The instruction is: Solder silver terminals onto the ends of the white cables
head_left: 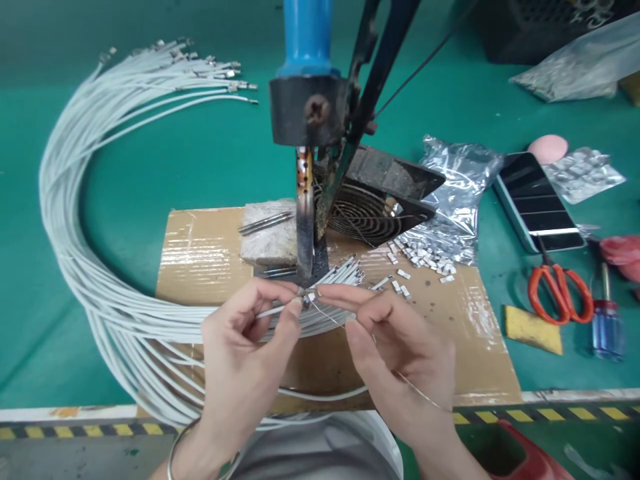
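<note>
My left hand [247, 353] pinches the end of a white cable [270, 311], with a small metal connector [312, 296] at its tip. That connector is just below the tip of a soldering iron [305, 243], mounted upright with a blue handle; whether they touch I cannot tell. In my right hand [407, 350] is a thin solder wire [327, 316], whose end reaches the connector. My right index finger stretches out to the connector's right side. Behind both hands lies a bundle of white cables [165, 313], their stripped ends under the iron.
Cardboard [200, 247] covers the work spot. Loose small connectors [425, 257] lie by a black fan [370, 207] and a clear bag [460, 193]. On the right are a phone [537, 200], orange-handled scissors [560, 293], a yellow sponge [533, 330] and a screwdriver [607, 327].
</note>
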`<state>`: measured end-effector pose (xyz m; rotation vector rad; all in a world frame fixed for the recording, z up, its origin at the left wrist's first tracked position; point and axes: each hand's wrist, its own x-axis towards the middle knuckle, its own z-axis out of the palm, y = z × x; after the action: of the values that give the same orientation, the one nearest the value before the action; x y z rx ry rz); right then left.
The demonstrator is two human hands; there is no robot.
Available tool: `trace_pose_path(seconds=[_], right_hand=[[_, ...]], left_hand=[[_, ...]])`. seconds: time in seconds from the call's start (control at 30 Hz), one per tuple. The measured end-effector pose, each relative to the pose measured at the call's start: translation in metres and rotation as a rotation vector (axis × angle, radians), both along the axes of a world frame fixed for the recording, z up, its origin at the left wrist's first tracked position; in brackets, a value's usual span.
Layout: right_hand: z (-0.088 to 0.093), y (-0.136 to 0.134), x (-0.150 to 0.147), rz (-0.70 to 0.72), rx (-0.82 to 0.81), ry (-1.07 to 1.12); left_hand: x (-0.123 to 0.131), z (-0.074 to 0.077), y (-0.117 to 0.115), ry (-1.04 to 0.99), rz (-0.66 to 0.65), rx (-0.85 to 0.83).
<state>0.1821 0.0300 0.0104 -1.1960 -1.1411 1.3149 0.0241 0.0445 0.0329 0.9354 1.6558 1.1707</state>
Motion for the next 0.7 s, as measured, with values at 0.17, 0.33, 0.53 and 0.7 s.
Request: trace_pose_path(seconds=[0.17, 0.33, 0.53, 0.7], right_hand=[[-0.001, 0.005, -0.003, -0.015, -0.017, 0.023], [-0.001, 0.010, -0.007, -0.057, -0.030, 0.033], [0.000, 0.015, -0.008, -0.071, -0.025, 0.052], [0.001, 0.015, -0.006, -0.070, -0.024, 0.041]], left_hand=[[0.002, 0.001, 0.005, 0.001, 0.010, 0.021], [0.002, 0.003, 0.009, 0.001, 0.032, 0.042], [0.003, 0.005, 0.013, -0.005, 0.039, 0.058], [0.005, 0.005, 0.013, -0.012, 0.032, 0.059]])
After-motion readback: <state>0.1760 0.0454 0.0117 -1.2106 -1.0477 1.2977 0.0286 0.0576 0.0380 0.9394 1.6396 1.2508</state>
